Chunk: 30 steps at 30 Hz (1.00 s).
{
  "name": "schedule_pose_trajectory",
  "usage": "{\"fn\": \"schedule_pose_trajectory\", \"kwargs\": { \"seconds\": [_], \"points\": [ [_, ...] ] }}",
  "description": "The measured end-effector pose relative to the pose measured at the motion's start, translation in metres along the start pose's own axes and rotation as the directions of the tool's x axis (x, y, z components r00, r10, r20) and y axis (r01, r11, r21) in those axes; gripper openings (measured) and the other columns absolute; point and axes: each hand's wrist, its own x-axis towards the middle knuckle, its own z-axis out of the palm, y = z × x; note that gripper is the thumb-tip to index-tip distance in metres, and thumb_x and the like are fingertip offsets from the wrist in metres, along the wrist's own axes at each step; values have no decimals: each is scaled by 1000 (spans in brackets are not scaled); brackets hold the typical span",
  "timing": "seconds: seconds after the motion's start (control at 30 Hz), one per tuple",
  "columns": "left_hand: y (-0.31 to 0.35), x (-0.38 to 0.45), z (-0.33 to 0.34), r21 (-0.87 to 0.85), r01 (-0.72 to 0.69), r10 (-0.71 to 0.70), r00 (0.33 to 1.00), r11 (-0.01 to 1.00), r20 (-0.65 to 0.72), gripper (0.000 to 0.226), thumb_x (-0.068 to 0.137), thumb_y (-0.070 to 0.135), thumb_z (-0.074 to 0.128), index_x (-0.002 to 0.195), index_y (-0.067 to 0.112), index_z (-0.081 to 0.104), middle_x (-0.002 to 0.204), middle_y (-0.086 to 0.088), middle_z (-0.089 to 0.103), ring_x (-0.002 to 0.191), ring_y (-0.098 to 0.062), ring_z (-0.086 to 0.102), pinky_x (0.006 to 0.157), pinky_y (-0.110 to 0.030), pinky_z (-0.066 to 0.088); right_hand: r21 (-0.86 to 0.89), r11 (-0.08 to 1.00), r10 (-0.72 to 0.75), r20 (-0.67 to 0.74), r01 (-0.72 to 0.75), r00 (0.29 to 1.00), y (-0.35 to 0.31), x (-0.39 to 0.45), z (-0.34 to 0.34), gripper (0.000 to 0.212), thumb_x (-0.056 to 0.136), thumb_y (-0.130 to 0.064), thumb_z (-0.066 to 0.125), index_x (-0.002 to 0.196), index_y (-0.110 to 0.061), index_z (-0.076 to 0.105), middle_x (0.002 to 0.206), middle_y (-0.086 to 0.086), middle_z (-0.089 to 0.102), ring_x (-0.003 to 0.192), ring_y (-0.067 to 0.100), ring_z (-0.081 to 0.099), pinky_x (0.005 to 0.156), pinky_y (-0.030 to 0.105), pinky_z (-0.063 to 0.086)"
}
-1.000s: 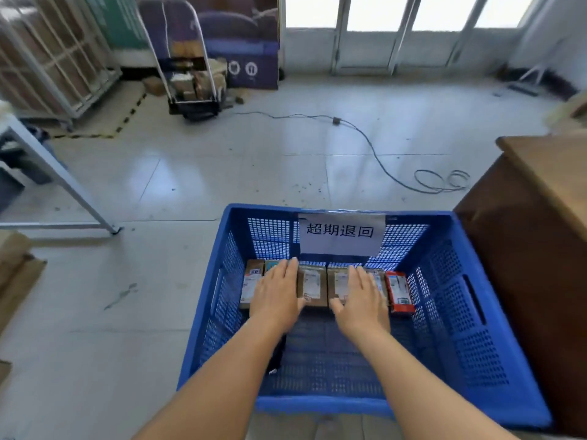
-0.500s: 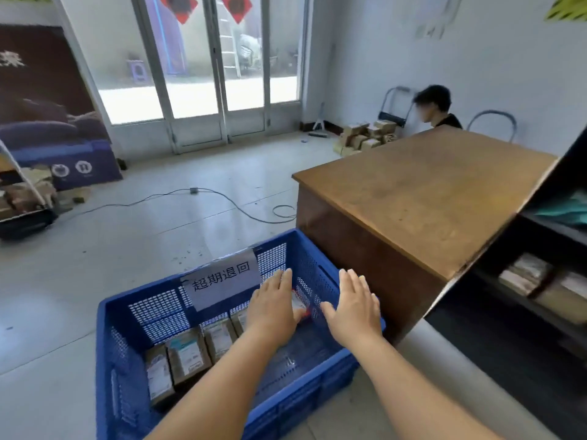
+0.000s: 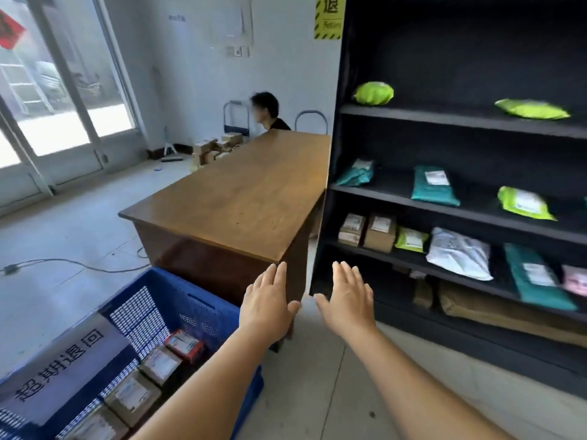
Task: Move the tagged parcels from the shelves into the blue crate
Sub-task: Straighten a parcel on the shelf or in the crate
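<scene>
Blue crate (image 3: pixel 203 308) at seven o'clock is holding several boxed parcels (image 3: pixel 158 365); more parcels (image 3: pixel 457 255) are waiting on the black shelves (image 3: pixel 444 117) at two o'clock. Left hand (image 3: pixel 266 304) and right hand (image 3: pixel 351 300) are hovering flat-fingered, carrying nothing. Task is looking partly done.
</scene>
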Motion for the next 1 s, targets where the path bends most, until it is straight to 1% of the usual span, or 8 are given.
{"fn": "schedule_pose_trajectory", "kwargs": {
  "seconds": [0.23,0.4,0.57,0.83,1.0],
  "points": [
    [150,28,48,-12,-130,131,991,991,24,82,93,44,53,153,22,2,160,0,10,147,-18,12,118,-35,16,6,992,123,-57,-122,991,139,17,-71,75,95,-42,49,153,-19,7,161,-2,2,148,18,-3,119,42,6],
    [256,48,76,-18,-207,208,977,978,43,81,93,42,54,153,22,3,160,-1,10,147,-19,12,118,-36,17,-9,981,190,-115,-192,975,234,29,-127,75,94,-44,48,153,-18,9,161,-1,5,148,19,0,119,42,9],
    [344,61,100,9,-309,308,950,951,42,81,94,42,53,153,20,3,160,0,10,147,-18,12,117,-34,16,2,967,249,-169,-253,953,312,30,-176,73,94,-44,48,152,-18,10,161,-1,7,148,20,0,118,42,9],
    [471,76,144,25,-505,502,861,863,83,80,94,44,52,153,19,5,160,0,10,146,-19,15,117,-34,18,100,911,411,-270,-400,870,419,19,-238,75,94,-42,50,152,-19,8,161,-2,4,148,19,0,119,40,9],
    [539,97,175,10,-595,589,798,804,128,82,92,46,53,153,19,5,160,-2,12,146,-20,15,118,-36,19,123,883,468,-326,-454,822,477,24,-269,75,93,-40,52,152,-19,10,161,-1,7,148,18,3,118,40,13]
  ]
}}
